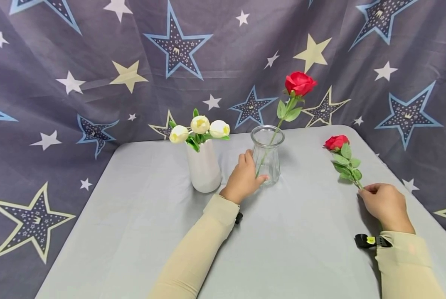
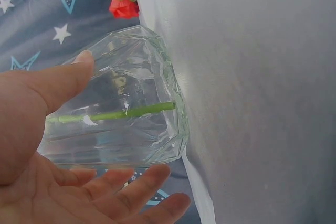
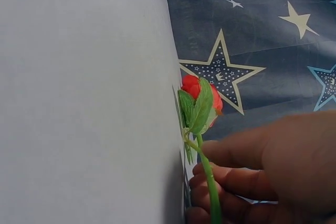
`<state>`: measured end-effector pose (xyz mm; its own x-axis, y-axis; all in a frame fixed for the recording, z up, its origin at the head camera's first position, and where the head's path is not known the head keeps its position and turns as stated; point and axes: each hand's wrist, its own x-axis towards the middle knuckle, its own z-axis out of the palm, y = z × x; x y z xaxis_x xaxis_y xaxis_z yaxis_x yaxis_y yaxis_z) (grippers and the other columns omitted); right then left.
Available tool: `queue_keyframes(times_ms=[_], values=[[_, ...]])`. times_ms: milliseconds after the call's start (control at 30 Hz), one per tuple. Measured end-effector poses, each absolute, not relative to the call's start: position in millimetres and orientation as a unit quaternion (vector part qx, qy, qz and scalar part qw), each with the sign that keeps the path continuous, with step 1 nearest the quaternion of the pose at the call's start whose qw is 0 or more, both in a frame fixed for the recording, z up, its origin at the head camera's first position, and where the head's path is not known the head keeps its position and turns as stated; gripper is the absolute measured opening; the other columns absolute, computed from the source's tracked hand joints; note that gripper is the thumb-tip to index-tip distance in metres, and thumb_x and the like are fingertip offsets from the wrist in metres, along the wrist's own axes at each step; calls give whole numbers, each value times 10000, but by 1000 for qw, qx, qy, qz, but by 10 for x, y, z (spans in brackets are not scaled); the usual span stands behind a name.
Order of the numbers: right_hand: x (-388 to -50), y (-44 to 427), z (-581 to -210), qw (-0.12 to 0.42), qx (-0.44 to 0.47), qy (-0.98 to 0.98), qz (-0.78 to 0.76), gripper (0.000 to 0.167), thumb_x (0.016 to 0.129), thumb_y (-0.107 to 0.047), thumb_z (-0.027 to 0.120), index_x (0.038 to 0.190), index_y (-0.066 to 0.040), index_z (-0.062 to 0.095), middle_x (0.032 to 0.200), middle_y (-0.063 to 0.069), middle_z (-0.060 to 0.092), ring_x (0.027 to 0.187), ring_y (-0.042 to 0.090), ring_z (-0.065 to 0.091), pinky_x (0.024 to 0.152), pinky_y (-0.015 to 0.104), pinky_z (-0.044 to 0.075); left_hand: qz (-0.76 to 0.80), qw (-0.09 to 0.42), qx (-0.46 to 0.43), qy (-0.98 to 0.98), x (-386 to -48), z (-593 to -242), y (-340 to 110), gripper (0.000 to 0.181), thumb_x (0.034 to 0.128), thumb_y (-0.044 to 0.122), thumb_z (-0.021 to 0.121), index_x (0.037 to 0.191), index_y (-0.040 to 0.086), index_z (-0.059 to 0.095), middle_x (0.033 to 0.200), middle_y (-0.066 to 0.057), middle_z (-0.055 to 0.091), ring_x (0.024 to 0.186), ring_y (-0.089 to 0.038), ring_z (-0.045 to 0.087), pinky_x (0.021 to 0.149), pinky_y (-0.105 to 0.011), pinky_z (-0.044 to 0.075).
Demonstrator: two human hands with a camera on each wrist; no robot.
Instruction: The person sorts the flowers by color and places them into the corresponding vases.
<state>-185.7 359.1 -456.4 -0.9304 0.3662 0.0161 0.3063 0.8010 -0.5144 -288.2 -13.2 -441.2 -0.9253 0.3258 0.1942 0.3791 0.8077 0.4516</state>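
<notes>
A clear glass vase (image 1: 273, 166) stands upright on the table, a single red rose (image 1: 300, 84) leaning to the right in it. My left hand (image 1: 243, 178) holds this vase low on its left side. In the left wrist view, thumb and fingers lie on opposite sides of the glass (image 2: 152, 145), and the cut stem end (image 2: 152, 109) shows through it. At the right, a second red rose (image 1: 336, 142) is low over the tabletop, its head pointing away. My right hand (image 1: 387, 205) pinches its stem below the leaves; the lower stem (image 3: 212, 192) crosses in front of the fingers.
A white vase (image 1: 204, 170) with several cream tulips (image 1: 199, 124) stands left of the glass vase, close to my left forearm. The grey table (image 1: 133, 232) meets a star-patterned curtain (image 1: 223, 50) at the back and sides.
</notes>
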Motion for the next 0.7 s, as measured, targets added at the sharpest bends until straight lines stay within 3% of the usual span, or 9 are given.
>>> queue_keyframes(times_ms=[400, 700], values=[[-1867, 3617, -4579, 77, -170, -948, 257, 333, 997, -277, 596, 993, 14, 757, 1017, 247, 727, 890, 429, 636, 666, 426, 444, -248, 56, -186, -949, -2887, -4422, -126, 1005, 924, 423, 783, 1580, -73, 207, 1425, -269, 440, 1093, -360, 654, 951, -426, 559], [-1884, 3570, -4556, 71, -175, -946, 264, 351, 1014, -301, 569, 1015, 6, 739, 993, 222, 721, 826, 351, 618, 614, 343, 394, -244, 56, -190, -949, -2881, -4412, -132, 1006, 931, 428, 771, 1582, -77, 195, 1431, -274, 433, 1089, -366, 657, 945, -426, 563]])
